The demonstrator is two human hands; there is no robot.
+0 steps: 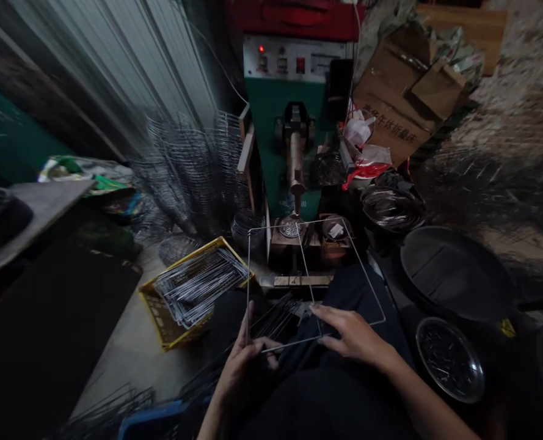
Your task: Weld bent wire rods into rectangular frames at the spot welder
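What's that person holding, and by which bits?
A wire frame: left grip at its near left corner, right grip at its middle bar's near end.

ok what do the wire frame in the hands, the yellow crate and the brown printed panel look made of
Wire frame: metal, probably steel, with a dull grey finish; its thin rods run straight to crisp corners.
Yellow crate: likely moulded plastic, judging by its even colour and thin, perforated-looking walls.
Brown printed panel: probably matt cardboard, from its folds and lettering printed straight on.
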